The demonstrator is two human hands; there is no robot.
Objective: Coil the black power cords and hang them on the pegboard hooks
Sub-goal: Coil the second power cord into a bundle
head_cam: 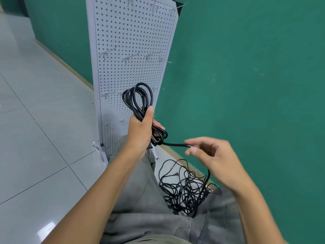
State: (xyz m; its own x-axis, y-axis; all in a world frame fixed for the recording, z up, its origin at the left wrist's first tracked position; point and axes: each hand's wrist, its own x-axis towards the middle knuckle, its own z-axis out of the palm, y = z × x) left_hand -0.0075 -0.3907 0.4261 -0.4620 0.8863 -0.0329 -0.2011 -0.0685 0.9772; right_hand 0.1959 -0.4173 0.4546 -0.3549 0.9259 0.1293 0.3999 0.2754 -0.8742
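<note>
Coil (138, 99): black power cord, round and glossy, gathered into several long oval loops. The upper loops stand above the left hand (140, 131), in front of the lower part of the pegboard (133, 41); shorter loops bulge out below the hand on its right side. The left hand is clenched round the bundle at mid-length, thumb up along the strands.

Free length (175, 144): one strand of the same cord runs from the lower loops rightward, nearly level, to the right hand (212, 157). That hand pinches the strand between thumb and forefinger, the other fingers loosely spread. Beyond the hand the cord drops toward the pile (184, 189).

Pile: more black cord, loose and tangled, lying on the floor between the person's knees, close to the wall base. A small plug end shows near its top; how many cords it holds cannot be told.

Pegboard: white, perforated, upright on white feet, standing against the green wall (246, 67).

Hooks (130, 58): thin metal wire, in rows; four in the middle row, others along the top edge and lower down, partly behind the coil. All visible ones are bare.

Floor (35, 120): pale grey tiles, glossy.

Trousers (140, 191): grey, both knees in view.
</note>
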